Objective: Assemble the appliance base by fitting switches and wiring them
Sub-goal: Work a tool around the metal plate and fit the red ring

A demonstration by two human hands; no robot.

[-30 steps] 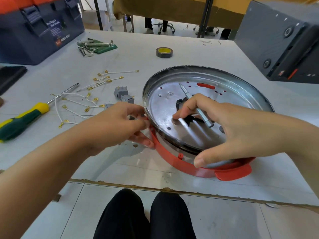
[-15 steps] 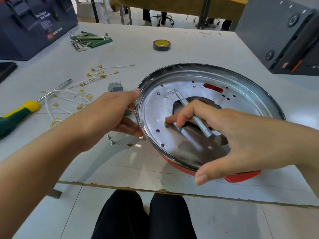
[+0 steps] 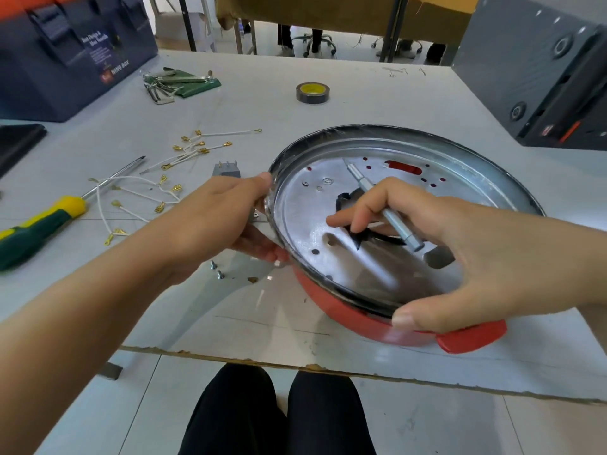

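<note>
White worktable with chipped front edge — pale tiled floor, chair legs beyond.

Base plate: bright metal, glossy, showing reflections. Shell under it: smooth red plastic, shining faintly. Small driver: satin metal. Desk: matt white, edge chipping rough. Big screwdriver: yellow-green plastic grip, polished shaft. Wires carrying brass-looking terminals.

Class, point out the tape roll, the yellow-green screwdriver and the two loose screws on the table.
tape roll [image 3: 312, 92], head view, yellow core.
screwdriver [image 3: 42, 221], head view, middle of the handle.
screws [image 3: 216, 270], head view, between the pair.
</note>
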